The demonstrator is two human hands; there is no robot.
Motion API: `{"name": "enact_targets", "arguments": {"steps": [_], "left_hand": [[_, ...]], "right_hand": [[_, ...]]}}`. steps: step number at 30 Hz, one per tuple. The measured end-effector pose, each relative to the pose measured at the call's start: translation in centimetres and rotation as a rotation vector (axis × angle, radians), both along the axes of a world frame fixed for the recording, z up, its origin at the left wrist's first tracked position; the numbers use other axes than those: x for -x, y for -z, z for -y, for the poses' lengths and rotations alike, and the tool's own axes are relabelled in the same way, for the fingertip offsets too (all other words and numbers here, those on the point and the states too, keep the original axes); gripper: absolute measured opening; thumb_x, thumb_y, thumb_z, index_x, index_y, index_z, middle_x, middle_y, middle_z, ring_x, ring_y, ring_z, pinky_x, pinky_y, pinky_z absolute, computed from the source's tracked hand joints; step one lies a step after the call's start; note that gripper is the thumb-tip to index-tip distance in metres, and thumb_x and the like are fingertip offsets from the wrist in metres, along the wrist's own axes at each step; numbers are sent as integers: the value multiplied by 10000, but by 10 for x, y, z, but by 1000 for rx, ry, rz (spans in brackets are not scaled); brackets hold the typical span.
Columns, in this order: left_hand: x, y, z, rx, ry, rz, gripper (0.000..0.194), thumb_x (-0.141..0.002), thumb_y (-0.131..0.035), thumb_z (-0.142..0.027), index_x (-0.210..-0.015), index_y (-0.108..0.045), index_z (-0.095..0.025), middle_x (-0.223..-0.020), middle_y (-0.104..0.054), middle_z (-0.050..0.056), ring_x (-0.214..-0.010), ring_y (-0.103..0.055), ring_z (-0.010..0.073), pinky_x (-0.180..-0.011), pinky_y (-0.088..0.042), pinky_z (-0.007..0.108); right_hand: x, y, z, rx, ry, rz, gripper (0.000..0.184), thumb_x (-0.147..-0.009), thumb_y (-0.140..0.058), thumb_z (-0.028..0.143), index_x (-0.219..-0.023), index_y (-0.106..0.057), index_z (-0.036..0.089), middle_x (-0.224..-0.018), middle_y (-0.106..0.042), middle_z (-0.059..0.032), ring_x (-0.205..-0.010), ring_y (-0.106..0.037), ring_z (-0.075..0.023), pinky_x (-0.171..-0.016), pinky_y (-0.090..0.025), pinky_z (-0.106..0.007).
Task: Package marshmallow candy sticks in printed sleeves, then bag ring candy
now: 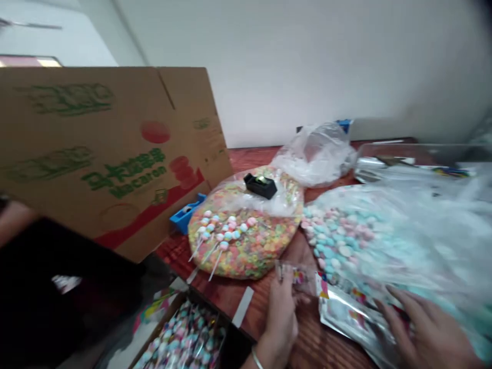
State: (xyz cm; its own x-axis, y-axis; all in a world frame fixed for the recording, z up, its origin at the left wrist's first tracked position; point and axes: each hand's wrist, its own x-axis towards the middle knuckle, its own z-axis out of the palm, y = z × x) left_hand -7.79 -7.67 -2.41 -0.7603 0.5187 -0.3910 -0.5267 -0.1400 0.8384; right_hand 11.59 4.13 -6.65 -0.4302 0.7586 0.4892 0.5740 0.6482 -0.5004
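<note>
My left hand, with a bangle at the wrist, pinches a small clear packet with a colourful label. My right hand lies with fingers spread on a clear bag of pink and blue candies. Silver foil pouches lie under and between my hands, touching my right fingers. To the left sits a large clear bag of multicoloured candy bits, with several pastel candy skewers lying on it.
A co-worker's forearm and dark clothing hold up a Macaron cardboard box at the left. A blue dispenser, black dispenser, crumpled plastic bag and box of skewers surround the reddish wooden table.
</note>
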Motion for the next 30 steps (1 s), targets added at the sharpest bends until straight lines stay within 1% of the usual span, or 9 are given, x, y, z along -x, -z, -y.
{"name": "enact_targets", "arguments": {"steps": [1, 3, 6, 9, 14, 19, 21, 25, 30], "left_hand": [[0, -4, -1, -47, 22, 34, 442, -734, -735, -512, -976, -587, -173, -778, -681, 32, -565, -619, 122, -456, -436, 188], [-5, -13, -2, -135, 88, 89, 398, -770, -718, -487, -992, -588, -182, -803, -684, 34, -588, -621, 117, -497, -452, 193], [-17, -23, -3, -204, 208, 107, 339, -839, -656, -462, -993, -607, -164, -841, -686, 55, -631, -624, 122, -563, -474, 219], [-21, -27, -4, -168, 287, 29, 322, -797, -724, -385, -1010, -625, -166, -838, -683, 46, -646, -616, 136, -618, -493, 258], [-17, -21, -6, -127, 218, -128, 247, -712, -794, -315, -690, -606, -157, -642, -586, -13, -606, -537, 119, -600, -463, 243], [-15, -15, -10, -179, 175, 20, 351, -704, -813, -337, -664, -506, -172, -555, -491, -73, -482, -403, 53, -468, -335, 177], [-12, -14, -12, -199, 112, 130, 416, -642, -860, -349, -699, -485, -177, -570, -491, -82, -480, -412, 44, -464, -333, 164], [-6, -12, -13, -204, 52, 302, 488, -579, -897, -355, -720, -463, -183, -573, -482, -85, -468, -413, 38, -462, -362, 161], [-9, -14, -14, -229, 81, 284, 470, -595, -889, -361, -739, -478, -182, -604, -509, -72, -482, -434, 48, -466, -372, 174]], "right_hand": [[4, -10, 4, 41, -16, -50, 496, -884, -479, 589, -1111, -662, 188, -1087, -679, -151, -983, -628, -352, -883, -475, -523], [22, -29, 18, 349, -33, -207, 472, -851, -555, 562, -1151, -638, 207, -1164, -675, -126, -1061, -623, -327, -913, -486, -469], [52, -48, 39, 929, -234, -490, 492, -793, -653, 571, -1130, -642, 212, -1011, -729, -80, -884, -680, -266, -798, -539, -365], [64, -54, 48, 1113, -307, -608, 402, -819, -624, 586, -913, -672, 199, -803, -702, -35, -728, -633, -213, -687, -510, -296], [60, -53, 47, 978, -276, -437, 389, -866, -583, 562, -750, -601, 191, -685, -546, 13, -656, -481, -158, -605, -406, -242], [60, -55, 47, 897, -172, -399, 536, -918, -445, 622, -582, -479, 206, -573, -442, 22, -572, -417, -146, -532, -336, -249], [57, -61, 47, 853, -121, -439, 526, -938, -403, 618, -666, -578, 203, -604, -532, 2, -598, -504, -169, -549, -387, -255], [48, -74, 52, 633, -49, -536, 416, -935, -457, 577, -1058, -674, 244, -1001, -687, -50, -973, -621, -245, -808, -488, -295], [53, -74, 59, 392, -233, -493, 292, -950, -494, 465, -1101, -672, 290, -1098, -658, -51, -1053, -607, -253, -891, -502, -346]]}}
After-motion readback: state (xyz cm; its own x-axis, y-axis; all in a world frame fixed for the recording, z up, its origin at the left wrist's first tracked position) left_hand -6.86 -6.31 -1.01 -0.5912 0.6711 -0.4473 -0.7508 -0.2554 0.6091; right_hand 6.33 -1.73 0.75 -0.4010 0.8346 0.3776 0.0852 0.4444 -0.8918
